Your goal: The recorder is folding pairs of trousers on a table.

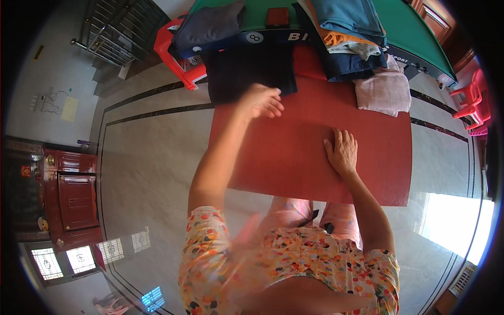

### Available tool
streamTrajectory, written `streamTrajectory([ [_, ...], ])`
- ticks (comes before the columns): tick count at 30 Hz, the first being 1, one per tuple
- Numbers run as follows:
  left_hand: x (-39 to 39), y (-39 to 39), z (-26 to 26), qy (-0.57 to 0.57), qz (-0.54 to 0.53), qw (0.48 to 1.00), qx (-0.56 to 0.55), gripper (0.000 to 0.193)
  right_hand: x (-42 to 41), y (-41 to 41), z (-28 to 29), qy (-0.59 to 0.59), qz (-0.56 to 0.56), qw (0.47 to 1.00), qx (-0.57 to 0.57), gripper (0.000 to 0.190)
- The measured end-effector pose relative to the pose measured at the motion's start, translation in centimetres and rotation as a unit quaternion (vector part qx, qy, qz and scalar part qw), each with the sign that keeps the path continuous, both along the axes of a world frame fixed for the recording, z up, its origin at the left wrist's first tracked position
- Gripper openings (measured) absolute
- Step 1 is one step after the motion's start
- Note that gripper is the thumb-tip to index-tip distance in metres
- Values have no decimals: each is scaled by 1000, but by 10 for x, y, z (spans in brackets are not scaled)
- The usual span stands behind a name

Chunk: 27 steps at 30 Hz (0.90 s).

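My left hand [263, 101] is raised near the front edge of a dark folded cloth [252, 71], its fingers loosely curled and nothing seen in them. On the red tabletop [299, 157] rests my right hand [343, 151], palm down with the fingers apart and holding nothing. Beyond it, at the table's far right corner, lies a folded pale pink garment [384, 88]. A stack of folded clothes, with a blue garment [348, 17] on top of orange, pale and navy ones, stands at the far side. A folded grey garment [214, 25] lies at the far left.
A green pool table [413, 31] adjoins the far side, with a dark red case [278, 17] on its edge. A red plastic chair [167, 51] is at the far left. More red plastic chairs [470, 100] stand at the right, and a metal stair railing [104, 47] at the upper left.
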<state>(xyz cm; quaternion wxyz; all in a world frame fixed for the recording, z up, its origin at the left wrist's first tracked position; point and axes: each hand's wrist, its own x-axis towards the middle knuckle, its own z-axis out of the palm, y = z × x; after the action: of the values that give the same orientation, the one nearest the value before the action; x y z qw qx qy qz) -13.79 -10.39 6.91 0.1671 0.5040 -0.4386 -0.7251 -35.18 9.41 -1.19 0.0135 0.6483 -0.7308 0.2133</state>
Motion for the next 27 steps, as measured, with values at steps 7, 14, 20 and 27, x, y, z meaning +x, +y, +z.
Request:
streamTrajectory([
  [7,49,-132,30,-442,198,642,-595,63,5,3,10,27,-14,997,73,46],
  [14,51,-178,40,-541,9,643,-542,65,12,1,19,17,-6,994,108,49],
  [20,35,-182,57,-510,34,658,-553,47,10,3,21,24,-11,990,142,50],
  [27,40,-192,41,-468,251,626,-571,41,11,3,20,-5,2,987,158,50],
])
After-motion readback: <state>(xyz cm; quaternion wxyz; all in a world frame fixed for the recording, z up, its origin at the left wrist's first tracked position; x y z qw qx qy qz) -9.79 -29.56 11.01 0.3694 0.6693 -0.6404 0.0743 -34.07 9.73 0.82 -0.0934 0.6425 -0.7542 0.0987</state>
